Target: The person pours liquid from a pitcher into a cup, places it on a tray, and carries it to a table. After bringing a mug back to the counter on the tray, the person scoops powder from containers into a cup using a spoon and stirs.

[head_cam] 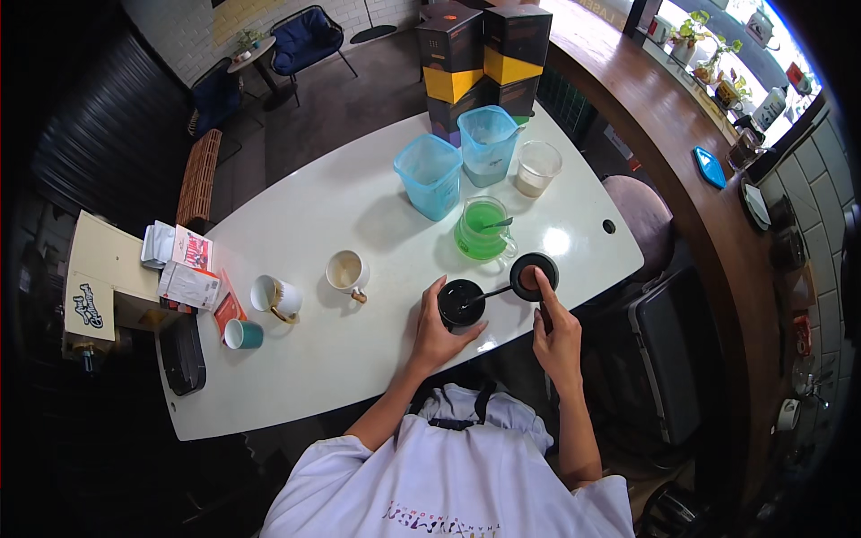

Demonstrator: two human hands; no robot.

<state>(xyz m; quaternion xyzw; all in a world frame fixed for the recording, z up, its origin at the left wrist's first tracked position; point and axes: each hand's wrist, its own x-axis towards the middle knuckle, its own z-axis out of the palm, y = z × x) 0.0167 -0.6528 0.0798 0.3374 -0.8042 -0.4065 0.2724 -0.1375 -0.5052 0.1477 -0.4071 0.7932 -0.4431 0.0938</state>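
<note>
My left hand (434,339) is wrapped around a black cup (461,302) near the table's front edge. A dark thin stem runs from the cup's inside to a round black lid-like piece (534,276) with a brown centre. My right hand (558,336) holds this piece, its index finger on the brown part; the rest of the grip is partly hidden. Just beyond the hands stands a glass pitcher of green liquid (481,232) with a spoon in it. Two blue plastic containers (428,178) and a clear plastic cup (538,168) stand farther back.
Left on the white table (303,376) are a white mug (348,270), a white and gold mug (276,298), a teal cup (243,334), pouches (190,286) and a black tray (182,353). Dark boxes (452,40) stack at the back. A wooden counter (666,134) curves along the right.
</note>
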